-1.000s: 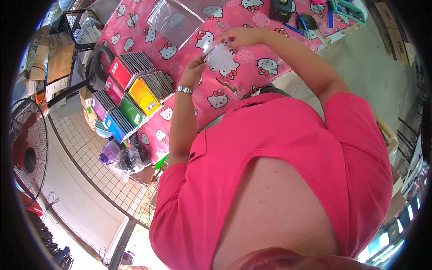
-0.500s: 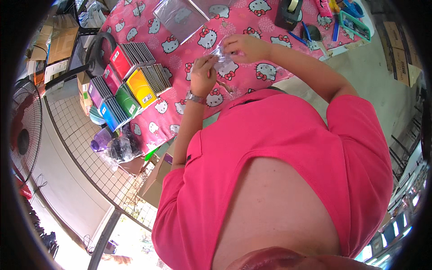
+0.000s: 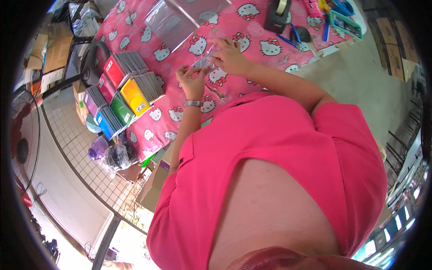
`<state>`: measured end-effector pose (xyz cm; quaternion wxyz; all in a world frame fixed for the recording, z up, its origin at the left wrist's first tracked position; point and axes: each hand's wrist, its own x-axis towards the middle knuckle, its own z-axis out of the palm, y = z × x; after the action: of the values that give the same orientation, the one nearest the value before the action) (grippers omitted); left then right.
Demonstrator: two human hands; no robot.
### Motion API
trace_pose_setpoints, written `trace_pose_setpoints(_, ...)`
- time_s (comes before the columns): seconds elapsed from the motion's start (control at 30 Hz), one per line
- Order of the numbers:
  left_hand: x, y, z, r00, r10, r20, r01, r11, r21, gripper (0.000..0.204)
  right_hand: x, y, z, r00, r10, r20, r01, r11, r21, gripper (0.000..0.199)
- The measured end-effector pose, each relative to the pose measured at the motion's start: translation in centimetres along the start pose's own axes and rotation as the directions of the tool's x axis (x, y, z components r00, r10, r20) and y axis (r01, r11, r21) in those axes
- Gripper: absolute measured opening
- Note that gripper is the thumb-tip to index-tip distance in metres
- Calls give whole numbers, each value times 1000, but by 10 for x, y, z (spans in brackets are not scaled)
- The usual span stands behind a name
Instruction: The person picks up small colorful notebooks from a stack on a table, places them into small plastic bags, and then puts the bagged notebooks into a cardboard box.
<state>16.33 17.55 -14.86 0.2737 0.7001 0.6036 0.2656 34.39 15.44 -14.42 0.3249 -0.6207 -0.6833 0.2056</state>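
In the head view, a small, clear, glossy plastic piece [image 3: 202, 61] is held just above the counter [image 3: 173, 75], which is covered with a pink cloth printed with white cat faces. The near edge of the piece appears to be clamped in the grip of the bare left hand [image 3: 192, 84], thumb and finger together, below which a silver metal wristwatch [image 3: 193, 103] is worn. The far side is met by the bent fingers of the bare right hand [image 3: 230, 58]; whether that grip is closed or merely resting cannot be told. Because the film looks thin and slick, it could be creased by uneven pulling, or let slip if one pinch were loosened; its edges could also be lost to sight against the busy print. A slim brown object [image 3: 216, 91], its kind unclear, is seen just beside the left wrist and could be brushed by it. Beyond the hands, large, flat, clear plastic sheets [image 3: 171, 24] are spread, by which room on that side is limited. To the left, the counter is taken up by stacked, spiral-bound notebooks in several colours [image 3: 135, 94]. Past the right hand, a black tape dispenser [image 3: 277, 17], slender blue pens [image 3: 286, 41] and a teal plastic basket [image 3: 345, 25] are placed, well apart from the piece.
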Motion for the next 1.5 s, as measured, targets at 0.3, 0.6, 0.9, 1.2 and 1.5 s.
trace_pose_setpoints(0.3,34,22,-16,963,16,267,-22,1000,17,38,-19,172,-92,361,841,-402,-595,540,596,15)
trace_pose_setpoints(0.6,73,-19,-15,810,184,556,5,948,-320,33,-65,140,-41,542,833,114,23,-150,988,2)
trace_pose_setpoints(0.9,67,-15,-12,847,166,505,-15,957,-289,45,103,-1,-45,699,-45,714,-104,981,164,34)
trace_pose_setpoints(1.2,18,-36,-14,996,69,56,-31,863,-504,64,78,77,21,835,74,546,-111,993,35,61)
trace_pose_setpoints(1.5,-68,-64,12,528,-264,807,848,122,-515,36,42,-35,-19,897,-156,414,39,960,277,66)
